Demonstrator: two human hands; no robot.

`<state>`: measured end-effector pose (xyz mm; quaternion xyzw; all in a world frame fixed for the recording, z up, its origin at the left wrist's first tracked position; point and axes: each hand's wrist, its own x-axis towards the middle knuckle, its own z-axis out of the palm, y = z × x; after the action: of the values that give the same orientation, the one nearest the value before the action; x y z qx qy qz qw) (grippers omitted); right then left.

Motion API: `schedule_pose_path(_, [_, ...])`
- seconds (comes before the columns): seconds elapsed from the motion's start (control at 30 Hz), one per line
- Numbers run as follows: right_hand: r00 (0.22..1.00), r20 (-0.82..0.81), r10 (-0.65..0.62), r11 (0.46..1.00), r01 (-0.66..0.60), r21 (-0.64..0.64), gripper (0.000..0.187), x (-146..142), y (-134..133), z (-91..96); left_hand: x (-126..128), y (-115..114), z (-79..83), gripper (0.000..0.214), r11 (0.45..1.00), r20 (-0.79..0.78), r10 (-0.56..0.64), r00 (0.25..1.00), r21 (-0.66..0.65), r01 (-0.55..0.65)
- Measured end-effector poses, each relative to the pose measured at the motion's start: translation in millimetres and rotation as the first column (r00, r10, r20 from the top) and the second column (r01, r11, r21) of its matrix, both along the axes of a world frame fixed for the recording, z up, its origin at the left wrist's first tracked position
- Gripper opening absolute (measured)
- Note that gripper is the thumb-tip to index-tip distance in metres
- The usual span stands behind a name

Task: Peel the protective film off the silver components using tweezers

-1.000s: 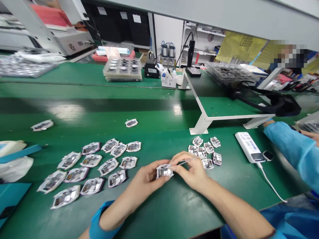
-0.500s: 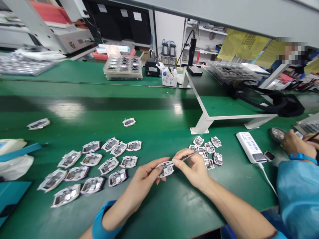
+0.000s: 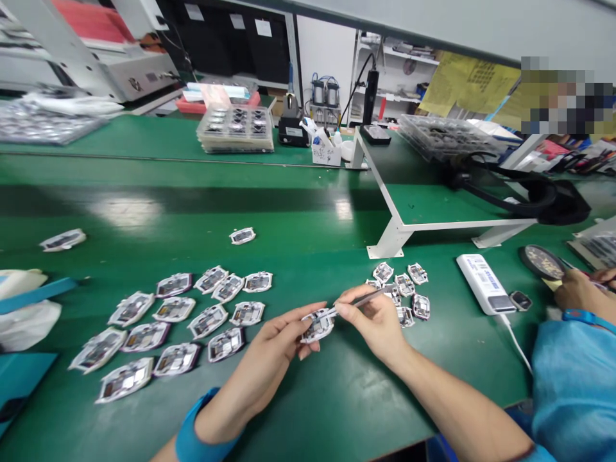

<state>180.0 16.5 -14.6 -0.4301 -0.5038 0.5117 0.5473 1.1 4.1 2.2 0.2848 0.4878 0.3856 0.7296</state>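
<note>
My left hand [image 3: 269,353] pinches a small white-framed electronic part [image 3: 316,325] just above the green table [image 3: 308,212]. My right hand [image 3: 373,324] grips thin metal tweezers [image 3: 359,300], whose tip touches the top of that part. Left of my hands lie several like parts in rows [image 3: 178,321]. Just right of my right hand sits a smaller cluster of such parts [image 3: 402,290].
A white power bank [image 3: 481,283] with a cable lies at the right. A person in a blue sleeve [image 3: 572,372] works at the far right. A white raised shelf [image 3: 433,192] stands behind. Clear trays of parts [image 3: 235,131] sit at the back, and two stray parts [image 3: 242,236] lie apart.
The part has tilted in my left fingers and the tweezers' tip has come onto it. The neighbour's arm has drawn back to the right.
</note>
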Motion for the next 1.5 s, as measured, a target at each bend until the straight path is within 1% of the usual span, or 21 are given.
schedule_pose_path(0.13, [0.997,0.076,-0.007,0.997,0.001,0.084,0.006,-0.3,-3.1,-2.2,0.6,-1.0,-0.6,0.042,1.0,0.03,0.005,1.0,-0.031,-0.004])
schedule_pose_path(0.23, [0.995,0.097,-0.003,0.991,-0.01,0.13,0.004,-0.2,-3.7,-2.4,0.5,-1.5,-0.8,0.042,0.999,0.046,0.009,0.999,-0.04,-0.007])
schedule_pose_path(0.37, [0.992,0.129,0.011,0.976,-0.039,0.213,0.003,0.2,-2.7,1.2,-0.2,-0.6,-0.5,0.039,0.998,0.111,0.012,0.994,-0.06,-0.005])
schedule_pose_path(0.47, [0.989,0.143,0.022,0.969,-0.057,0.242,0.005,1.1,-2.4,4.6,-0.4,-0.1,-1.0,0.038,0.998,0.109,-0.004,0.994,-0.059,0.011])
schedule_pose_path(0.57, [0.991,0.132,0.023,0.98,-0.049,0.193,0.006,1.9,-2.8,6.0,0.1,-0.7,-1.7,0.04,1.0,0.04,-0.028,0.999,-0.009,0.028])
schedule_pose_path(0.63, [0.994,0.108,-0.002,0.991,-0.013,0.132,0.007,2.0,-3.1,5.4,0.9,-1.1,-1.7,0.04,0.997,-0.052,-0.035,0.998,0.07,0.039])
schedule_pose_path(0.73, [0.997,0.071,-0.036,0.999,0.033,0.042,0.009,1.3,-2.8,3.6,2.2,-1.3,-0.6,0.038,0.977,-0.2,-0.025,0.979,0.203,0.066])
schedule_pose_path(0.83, [0.998,0.06,-0.029,0.999,0.03,-0.012,0.011,0.3,-1.7,1.7,3.1,-1.4,0.3,0.036,0.957,-0.272,-0.019,0.962,0.272,0.096])
schedule_pose_path(1.0, [0.998,0.064,-0.006,0.999,0.009,-0.036,0.014,0.1,-0.5,0.8,2.3,-2.8,-1.9,0.037,0.946,-0.313,-0.031,0.949,0.298,0.129])
schedule_pose_path(1.13, [0.998,0.058,-0.003,0.999,0.006,-0.041,0.013,0.3,-0.3,2.3,1.1,-3.4,-4.9,0.039,0.944,-0.326,-0.035,0.945,0.301,0.139])
schedule_pose_path(1.27, [1.0,0.023,-0.021,0.999,0.022,-0.04,0.011,-0.9,-0.4,2.9,1.3,-3.7,-5.1,0.042,0.948,-0.315,-0.05,0.948,0.284,0.144])
schedule_pose_path(1.5, [0.999,-0.001,-0.034,0.998,0.034,-0.052,0.014,-1.8,-1.2,0.2,1.4,-3.4,-5.7,0.042,0.945,-0.302,-0.065,0.951,0.286,0.156])
